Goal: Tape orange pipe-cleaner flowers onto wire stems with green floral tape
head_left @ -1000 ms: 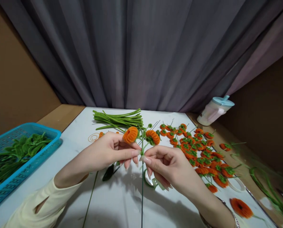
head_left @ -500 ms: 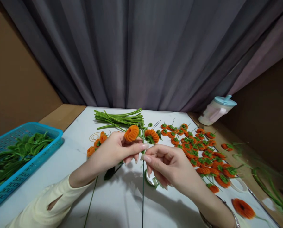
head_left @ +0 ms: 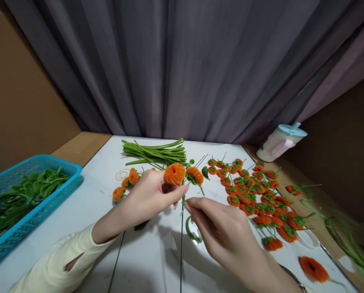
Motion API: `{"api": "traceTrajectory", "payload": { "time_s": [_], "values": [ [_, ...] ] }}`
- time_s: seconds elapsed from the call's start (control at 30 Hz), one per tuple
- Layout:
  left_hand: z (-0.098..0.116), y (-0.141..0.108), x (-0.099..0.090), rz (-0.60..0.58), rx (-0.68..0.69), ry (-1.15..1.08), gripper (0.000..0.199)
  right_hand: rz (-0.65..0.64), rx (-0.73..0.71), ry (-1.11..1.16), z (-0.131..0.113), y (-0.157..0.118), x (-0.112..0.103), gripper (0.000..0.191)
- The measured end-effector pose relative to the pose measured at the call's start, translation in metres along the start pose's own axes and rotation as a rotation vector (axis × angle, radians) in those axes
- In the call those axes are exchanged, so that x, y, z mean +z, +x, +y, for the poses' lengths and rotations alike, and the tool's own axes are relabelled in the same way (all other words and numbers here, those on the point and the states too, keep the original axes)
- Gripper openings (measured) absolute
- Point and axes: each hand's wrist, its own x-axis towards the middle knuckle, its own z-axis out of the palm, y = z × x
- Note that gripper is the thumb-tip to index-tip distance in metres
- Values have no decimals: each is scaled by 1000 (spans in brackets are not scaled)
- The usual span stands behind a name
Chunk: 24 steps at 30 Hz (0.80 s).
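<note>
My left hand (head_left: 157, 193) pinches a thin green stem (head_left: 182, 244) just below two orange fuzzy flowers. One flower (head_left: 174, 174) faces me, above my left fingertips; the other (head_left: 195, 176) leans to the right with its green base showing. Just under that grip, my right hand (head_left: 221, 221) is closed at the same stem with thumb and forefinger together. The stem runs straight down toward the front edge of the view. Behind and below my right fingers lies a roll of green tape (head_left: 190, 230) on the white table (head_left: 145, 260).
At left stands a blue basket (head_left: 52, 207) of green leaves. A bundle of green stems (head_left: 154, 151) lies at the back. Several orange flowers (head_left: 246, 191) spread over the right side, near a lidded cup (head_left: 278, 144). More orange flowers (head_left: 118, 193) lie behind my left forearm.
The near flower has turned to show its centre and shifted slightly right. My right hand has rotated, its back now more toward me, and its fingers sit slightly lower on the stem.
</note>
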Motion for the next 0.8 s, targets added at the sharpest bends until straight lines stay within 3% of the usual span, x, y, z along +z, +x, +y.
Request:
{"api": "traceTrajectory", "payload": {
  "time_s": [0.17, 0.33, 0.43, 0.63, 0.8],
  "values": [
    [-1, 0, 1, 39, 39, 108, 33, -6, -65, -119, 7, -5, 4, 17],
    [0, -1, -2, -34, 87, 84, 30, 5, -60, -44, 7, 2, -3, 19],
    [1, -2, -5, -77, 95, 64, 31, -11, 72, 82, 5, 8, -5, 17],
    [3, -2, -12, -220, 42, -97, 32, -187, 531, 591, 12, 16, -5, 30],
    [-1, 0, -15, -291, -6, -219, 35, -322, 538, 937, 29, 16, 5, 34]
  ]
}}
